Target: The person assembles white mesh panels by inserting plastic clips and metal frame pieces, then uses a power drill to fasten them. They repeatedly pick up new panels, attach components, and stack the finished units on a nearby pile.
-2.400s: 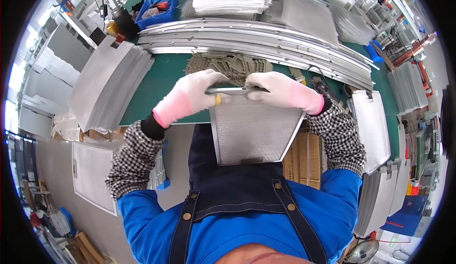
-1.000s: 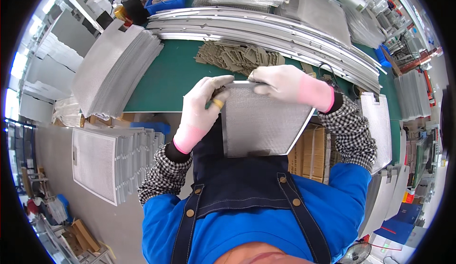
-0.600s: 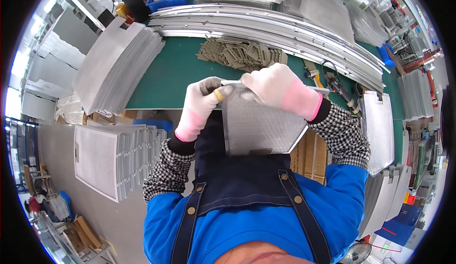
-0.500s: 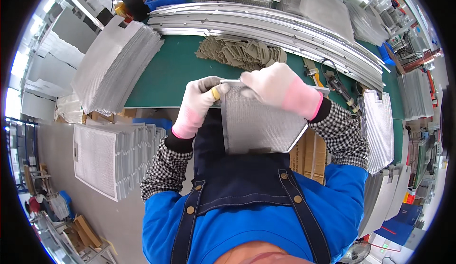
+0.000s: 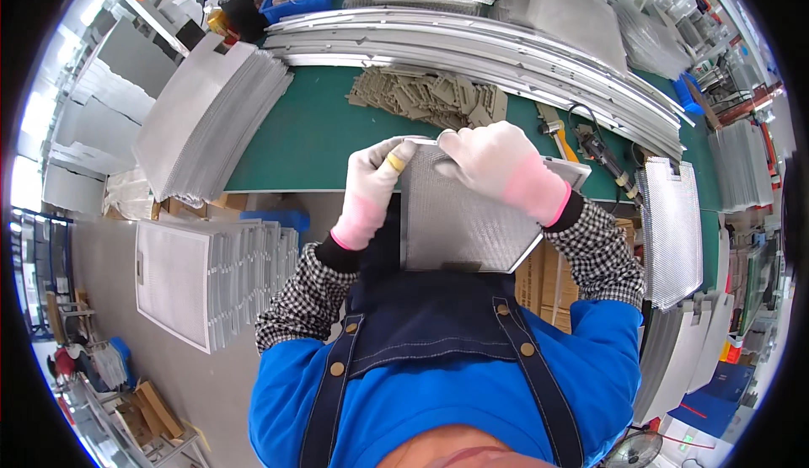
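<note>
Green desk (image 5: 295,144) fills the workshop view, crowded with a stack of mesh sheets (image 5: 202,123), long metal rails (image 5: 472,42) and a heap of tan clips (image 5: 430,97) within reach. A mesh filter panel (image 5: 459,224) is held over the desk's near edge, against the person's apron, probably to steady it. The left hand (image 5: 371,190) grips its upper left corner, apparently pinching a small yellow piece there. The right hand (image 5: 497,165) is closed over the top edge, pressing down.

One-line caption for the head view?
Gloved left hand and right hand grip a mesh filter panel's top edge over a green workbench.
</note>
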The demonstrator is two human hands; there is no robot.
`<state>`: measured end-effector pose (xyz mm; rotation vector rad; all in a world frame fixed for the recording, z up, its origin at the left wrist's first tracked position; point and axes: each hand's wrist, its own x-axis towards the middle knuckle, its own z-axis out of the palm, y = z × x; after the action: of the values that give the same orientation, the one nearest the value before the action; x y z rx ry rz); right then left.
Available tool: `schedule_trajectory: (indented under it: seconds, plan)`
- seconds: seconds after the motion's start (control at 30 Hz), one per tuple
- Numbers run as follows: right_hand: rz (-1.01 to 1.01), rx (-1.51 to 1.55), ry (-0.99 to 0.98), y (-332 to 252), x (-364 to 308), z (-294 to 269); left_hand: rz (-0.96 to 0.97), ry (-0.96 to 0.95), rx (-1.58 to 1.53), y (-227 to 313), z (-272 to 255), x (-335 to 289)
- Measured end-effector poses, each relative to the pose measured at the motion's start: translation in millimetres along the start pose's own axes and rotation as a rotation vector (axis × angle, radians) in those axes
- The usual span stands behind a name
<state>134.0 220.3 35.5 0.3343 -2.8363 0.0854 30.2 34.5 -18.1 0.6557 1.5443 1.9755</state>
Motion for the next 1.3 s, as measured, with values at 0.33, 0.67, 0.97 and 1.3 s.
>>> schedule_trajectory:
  seconds: [0.33, 0.67, 0.97, 1.3]
  plan:
    - [0.178, 0.693, 0.323, 57, -13, -67, 0.954, -0.278, 0.999, 158, 48, 78]
    - [1.062, -0.299, -0.254, 149, -119, 100, 1.031, -0.106, 1.339, 78, 36, 93]
    - [0.679, 1.521, 1.187, 11, -2, 19, 0.996, 0.435, 1.331, 38, 60, 89]
    - [0.242, 0.146, 0.442, 35, 9, -100, 1.065, 0.369, 1.243, 39, 41, 93]
